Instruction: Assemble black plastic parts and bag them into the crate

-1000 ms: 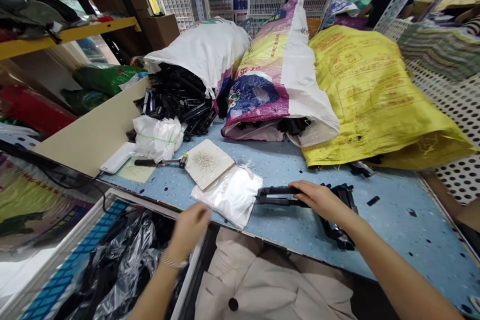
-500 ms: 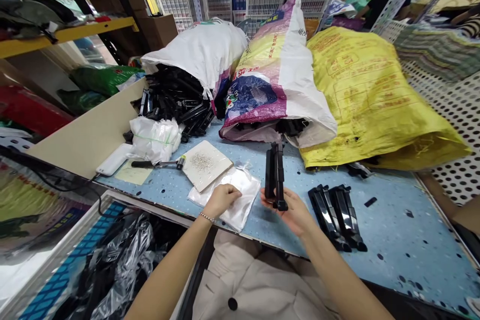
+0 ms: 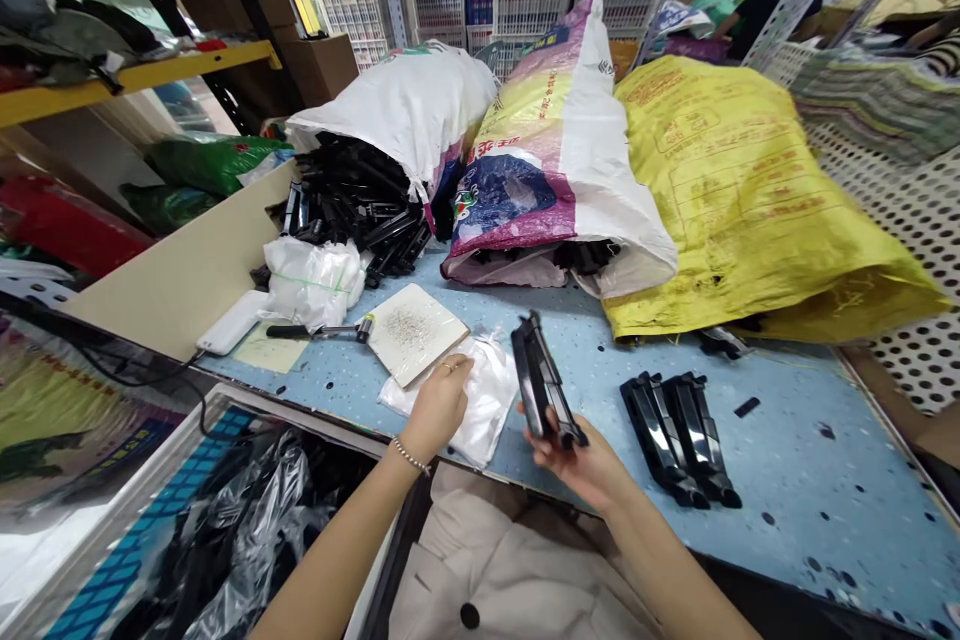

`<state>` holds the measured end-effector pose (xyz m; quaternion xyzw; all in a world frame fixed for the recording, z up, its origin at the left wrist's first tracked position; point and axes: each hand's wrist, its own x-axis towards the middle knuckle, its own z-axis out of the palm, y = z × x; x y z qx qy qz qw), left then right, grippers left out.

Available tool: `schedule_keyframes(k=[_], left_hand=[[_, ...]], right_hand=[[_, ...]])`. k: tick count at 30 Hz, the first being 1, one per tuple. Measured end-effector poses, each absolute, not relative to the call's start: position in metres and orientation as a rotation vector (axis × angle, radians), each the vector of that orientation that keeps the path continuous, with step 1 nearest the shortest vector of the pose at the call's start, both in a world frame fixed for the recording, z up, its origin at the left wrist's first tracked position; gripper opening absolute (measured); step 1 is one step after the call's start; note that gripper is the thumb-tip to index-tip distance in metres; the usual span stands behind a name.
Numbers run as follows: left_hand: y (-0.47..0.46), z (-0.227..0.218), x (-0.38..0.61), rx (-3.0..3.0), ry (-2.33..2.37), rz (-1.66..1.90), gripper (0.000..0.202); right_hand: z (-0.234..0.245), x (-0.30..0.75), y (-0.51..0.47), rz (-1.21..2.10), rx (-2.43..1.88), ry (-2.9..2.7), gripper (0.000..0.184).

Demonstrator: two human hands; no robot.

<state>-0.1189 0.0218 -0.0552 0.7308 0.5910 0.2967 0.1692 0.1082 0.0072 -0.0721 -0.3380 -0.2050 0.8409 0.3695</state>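
My right hand holds a long black plastic part by its lower end, tilted with the top leaning left. Close by on the right, two similar black parts lie side by side on the blue table. My left hand is closed, its fingertips drawn together over the white plastic bags, near the right corner of a pale square board. Whatever those fingers hold, if anything, is hidden. Many tiny bits are scattered on the board. A black-handled hammer rests left of it.
A white sack spills black parts at the back left. Beside it stand a printed sack and a yellow sack. A bundle of plastic bags lies near a white power bank-like box. A crate sits below left.
My left hand has moved up from the plastic bags toward the board's corner. In my right hand the black part has tilted left from nearly upright.
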Motion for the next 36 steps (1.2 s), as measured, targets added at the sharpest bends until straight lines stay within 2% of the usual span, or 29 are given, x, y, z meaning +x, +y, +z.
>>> schedule_keyframes(k=[4,7,14,21,28,32,36], left_hand=[[0.023,-0.059,-0.122,1.901,1.569,0.849,0.062],[0.015,-0.054,-0.121,1.849,1.484,0.833,0.072],[-0.021,-0.031,-0.098,2.088,1.300,0.812,0.081],[-0.021,-0.026,-0.101,2.038,1.307,1.044,0.077],[-0.037,-0.016,-0.095,2.114,1.206,0.963,0.076],[-0.036,-0.020,-0.105,1.962,1.385,1.093,0.074],[-0.037,-0.026,-0.098,2.065,1.418,1.161,0.075]], right_hand=[[-0.086,0.132,-0.020,2.616,-0.675,-0.319,0.034],[-0.098,0.117,-0.020,2.747,-0.552,-0.059,0.036],[-0.090,0.080,-0.003,2.646,-0.461,0.034,0.027],[-0.080,0.079,-0.023,2.447,-0.403,-0.099,0.035],[-0.058,0.086,-0.016,2.326,-0.788,-0.637,0.024],[-0.051,0.093,-0.022,2.339,-0.600,-0.389,0.032],[-0.054,0.083,-0.029,2.344,-0.436,-0.167,0.034]])
